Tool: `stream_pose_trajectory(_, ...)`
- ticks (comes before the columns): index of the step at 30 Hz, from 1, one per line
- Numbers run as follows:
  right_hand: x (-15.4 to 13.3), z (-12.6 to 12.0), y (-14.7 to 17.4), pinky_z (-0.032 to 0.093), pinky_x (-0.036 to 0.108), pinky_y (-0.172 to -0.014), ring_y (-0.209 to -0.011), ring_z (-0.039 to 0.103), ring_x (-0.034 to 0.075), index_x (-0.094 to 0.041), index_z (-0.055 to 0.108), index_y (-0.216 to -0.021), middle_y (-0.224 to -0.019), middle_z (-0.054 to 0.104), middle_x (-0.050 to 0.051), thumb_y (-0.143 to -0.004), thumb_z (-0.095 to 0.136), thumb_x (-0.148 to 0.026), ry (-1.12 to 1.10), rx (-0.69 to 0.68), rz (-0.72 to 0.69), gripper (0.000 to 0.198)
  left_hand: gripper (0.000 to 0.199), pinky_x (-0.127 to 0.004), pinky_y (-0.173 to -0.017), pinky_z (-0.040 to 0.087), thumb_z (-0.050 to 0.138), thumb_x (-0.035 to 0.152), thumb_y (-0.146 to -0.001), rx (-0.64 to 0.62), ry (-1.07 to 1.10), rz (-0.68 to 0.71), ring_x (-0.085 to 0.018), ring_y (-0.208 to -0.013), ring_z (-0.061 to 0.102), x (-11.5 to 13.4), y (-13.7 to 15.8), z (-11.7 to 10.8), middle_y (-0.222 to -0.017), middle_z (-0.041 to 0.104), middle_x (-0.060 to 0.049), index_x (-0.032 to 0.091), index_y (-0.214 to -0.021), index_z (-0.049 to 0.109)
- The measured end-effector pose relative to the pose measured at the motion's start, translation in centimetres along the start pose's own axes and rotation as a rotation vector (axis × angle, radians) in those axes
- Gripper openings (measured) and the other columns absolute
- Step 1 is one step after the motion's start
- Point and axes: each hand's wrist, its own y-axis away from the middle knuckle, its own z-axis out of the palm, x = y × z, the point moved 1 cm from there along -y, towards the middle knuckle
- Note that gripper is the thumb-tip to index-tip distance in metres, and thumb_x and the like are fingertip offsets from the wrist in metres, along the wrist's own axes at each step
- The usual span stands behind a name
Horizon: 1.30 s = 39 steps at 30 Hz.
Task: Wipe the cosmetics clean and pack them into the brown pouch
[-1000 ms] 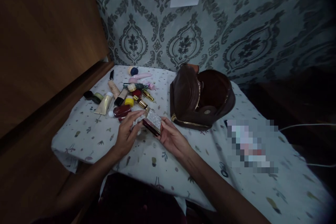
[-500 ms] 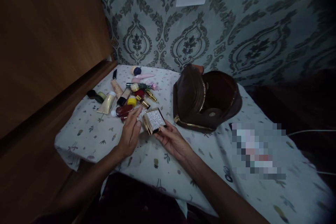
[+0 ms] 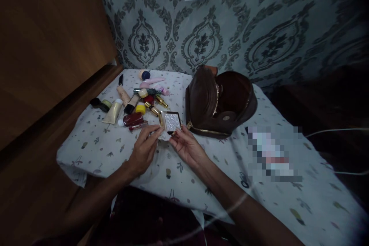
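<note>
Above the near part of the table I hold a square compact point(image 3: 172, 122) with a glittery silver face and shiny gold edges. My right hand point(image 3: 188, 146) grips its lower right corner between thumb and fingers. At the compact's lower left side, the fingers of my left hand point(image 3: 145, 148) are closed together against its edge. Just beyond my left hand lie a dark red bottle with a white cap point(image 3: 132, 119) and a thin reddish tube point(image 3: 138, 126). A gold lipstick tube point(image 3: 152, 108) rests behind the compact.
Cosmetics crowd the back left, among them a cream squeeze tube point(image 3: 113, 111), a yellow-lidded jar point(image 3: 140, 108) and a pink item point(image 3: 151, 81). An unzipped brown bag point(image 3: 201, 103) stands right of them. A blurred-out item point(image 3: 272, 153) lies on the patterned tablecloth point(image 3: 115, 161).
My left fingers have moved from beside the compact to its left edge. The compact has turned slightly, showing its glittery face more squarely. The whole view has shifted a little.
</note>
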Motion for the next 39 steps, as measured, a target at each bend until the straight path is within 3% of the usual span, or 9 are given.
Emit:
stream_pose_trajectory(4,0.0,0.3,0.1,0.061,0.023,-0.075,-0.077,0.07,0.012,-0.024,0.063,-0.09,-0.085,0.074,-0.004,-0.068,0.085,-0.019,0.035,-0.005,-0.011,0.032,0.047,-0.04,-0.097,0.051,0.045,0.006,-0.096,-0.001,-0.023,0.028,-0.021,-0.114,0.058,0.3,-0.2,-0.3,-0.12,0.061,-0.01,0.025,-0.139,0.05)
stream_pose_trajectory(10,0.0,1.0,0.7,0.061,0.026,-0.075,-0.076,0.071,0.012,-0.025,0.06,-0.098,-0.091,0.074,-0.003,-0.069,0.086,-0.027,0.176,-0.07,-0.068,0.039,0.028,-0.041,-0.096,0.051,0.045,0.012,-0.097,0.039,-0.093,-0.088,-0.021,-0.111,0.059,-0.4,-1.3,-1.1,-0.116,0.062,-0.009,0.021,-0.121,0.057)
stream_pose_trajectory(15,0.1,0.9,0.7,0.06,0.029,-0.075,-0.077,0.072,0.015,-0.025,0.056,-0.104,-0.093,0.074,0.0,-0.073,0.083,-0.034,0.33,-0.107,-0.103,0.042,0.022,-0.039,-0.093,0.052,0.046,0.016,-0.097,0.064,-0.171,-0.15,-0.022,-0.11,0.058,-1.5,-2.4,-1.6,-0.114,0.057,-0.008,0.02,-0.112,0.062)
stream_pose_trajectory(20,0.4,0.5,0.7,0.059,0.029,-0.074,-0.078,0.071,0.015,-0.025,0.056,-0.108,-0.093,0.073,0.0,-0.073,0.082,-0.038,0.435,-0.089,-0.139,0.045,0.023,-0.036,-0.089,0.052,0.045,0.018,-0.098,-0.003,-0.203,-0.149,-0.02,-0.103,0.058,-2.3,-2.6,-1.5,-0.109,0.056,-0.007,0.02,-0.113,0.061)
stream_pose_trajectory(27,1.2,0.3,0.8,0.058,0.031,-0.07,-0.069,0.068,0.015,-0.025,0.056,-0.108,-0.083,0.069,-0.004,-0.071,0.082,-0.037,0.561,-0.121,-0.097,0.046,0.023,-0.037,-0.086,0.05,0.042,0.016,-0.097,-0.122,-0.199,-0.098,-0.021,-0.099,0.055,-2.1,-3.6,-0.3,-0.105,0.056,-0.008,0.018,-0.112,0.059)
stream_pose_trajectory(35,1.4,-0.2,0.3,0.053,0.025,-0.074,-0.074,0.067,0.013,-0.024,0.057,-0.102,-0.079,0.07,-0.006,-0.059,0.081,-0.013,0.479,-0.148,-0.076,0.051,0.024,-0.038,-0.088,0.05,0.04,0.014,-0.099,-0.251,-0.151,-0.022,-0.022,-0.101,0.056,-0.4,-3.3,0.9,-0.108,0.059,-0.01,0.018,-0.112,0.06)
stream_pose_trajectory(39,1.1,0.2,0.4,0.055,0.027,-0.073,-0.078,0.068,0.016,-0.024,0.064,-0.103,-0.086,0.073,-0.003,-0.059,0.073,-0.011,0.4,-0.099,-0.055,0.046,0.026,-0.038,-0.089,0.052,0.042,0.012,-0.098,-0.269,-0.126,0.035,-0.022,-0.104,0.056,0.3,-2.2,0.7,-0.109,0.06,-0.01,0.019,-0.115,0.059)
